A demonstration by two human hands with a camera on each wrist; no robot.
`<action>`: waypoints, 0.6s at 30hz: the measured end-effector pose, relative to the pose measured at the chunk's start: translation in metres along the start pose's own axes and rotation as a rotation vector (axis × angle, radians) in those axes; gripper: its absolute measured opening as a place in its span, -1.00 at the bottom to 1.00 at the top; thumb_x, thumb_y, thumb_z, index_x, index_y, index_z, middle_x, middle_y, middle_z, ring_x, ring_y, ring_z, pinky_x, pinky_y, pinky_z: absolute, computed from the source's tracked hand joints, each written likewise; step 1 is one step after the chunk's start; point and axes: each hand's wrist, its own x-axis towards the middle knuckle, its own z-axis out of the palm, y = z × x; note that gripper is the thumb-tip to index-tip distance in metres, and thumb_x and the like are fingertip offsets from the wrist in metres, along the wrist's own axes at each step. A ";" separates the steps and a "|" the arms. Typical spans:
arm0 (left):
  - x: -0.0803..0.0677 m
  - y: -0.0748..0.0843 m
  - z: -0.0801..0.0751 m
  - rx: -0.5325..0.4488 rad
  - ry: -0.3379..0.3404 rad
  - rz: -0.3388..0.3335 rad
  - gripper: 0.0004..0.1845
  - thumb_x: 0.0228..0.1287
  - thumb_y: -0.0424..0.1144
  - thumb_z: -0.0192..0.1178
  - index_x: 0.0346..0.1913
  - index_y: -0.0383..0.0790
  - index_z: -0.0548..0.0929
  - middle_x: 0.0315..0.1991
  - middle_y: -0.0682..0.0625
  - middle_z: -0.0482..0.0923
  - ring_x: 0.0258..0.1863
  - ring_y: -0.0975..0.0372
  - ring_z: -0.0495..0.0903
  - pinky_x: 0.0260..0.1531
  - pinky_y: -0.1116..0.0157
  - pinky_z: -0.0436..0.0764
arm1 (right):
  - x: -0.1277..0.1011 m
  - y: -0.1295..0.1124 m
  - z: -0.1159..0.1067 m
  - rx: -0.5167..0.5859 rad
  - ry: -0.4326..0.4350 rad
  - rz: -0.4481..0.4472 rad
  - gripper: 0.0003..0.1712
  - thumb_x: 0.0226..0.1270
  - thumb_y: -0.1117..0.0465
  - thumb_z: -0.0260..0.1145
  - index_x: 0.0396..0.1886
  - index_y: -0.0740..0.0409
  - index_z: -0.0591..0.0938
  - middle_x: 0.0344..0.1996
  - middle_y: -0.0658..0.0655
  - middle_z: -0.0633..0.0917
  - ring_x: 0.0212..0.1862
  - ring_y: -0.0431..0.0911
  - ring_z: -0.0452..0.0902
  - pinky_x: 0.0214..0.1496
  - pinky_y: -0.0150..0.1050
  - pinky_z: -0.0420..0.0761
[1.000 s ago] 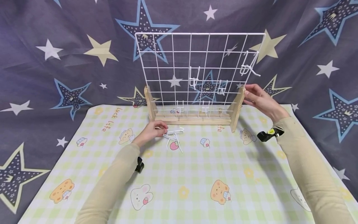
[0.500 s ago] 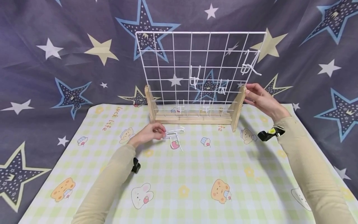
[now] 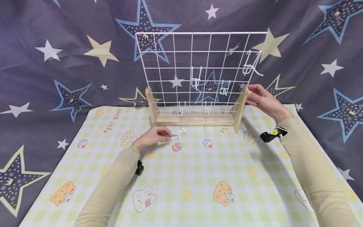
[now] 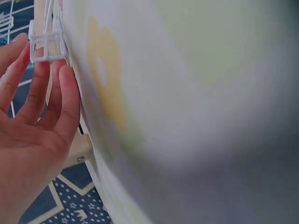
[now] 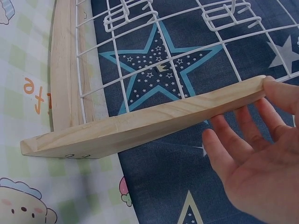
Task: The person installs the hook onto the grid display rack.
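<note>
1. On the wire grid (image 3: 184, 60), five white hooks are already hung, among them a hook (image 3: 196, 77) near the middle.
2. Loose hooks (image 3: 178, 138) are left on the surface (image 3: 198, 176), just before the wooden stand (image 3: 195, 120).
3. One loose hook is pinched by the left hand (image 3: 154, 135), fingers curled, low over the surface.
4. The stand's right upright (image 5: 140, 126) is steadied by the raised right hand (image 3: 262, 99), fingertips resting on its top, fingers fairly straight.
</note>
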 end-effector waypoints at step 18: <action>0.005 0.006 0.006 0.156 0.034 0.053 -0.88 0.12 -0.58 0.23 -0.25 -0.48 0.65 -0.36 -0.16 0.63 -0.34 0.15 0.54 -0.24 0.27 0.55 | 0.001 -0.001 0.000 0.003 0.011 0.023 -0.75 0.50 0.29 0.07 0.09 0.10 0.32 -0.02 0.02 0.39 -0.01 -0.23 0.49 0.09 -0.38 0.50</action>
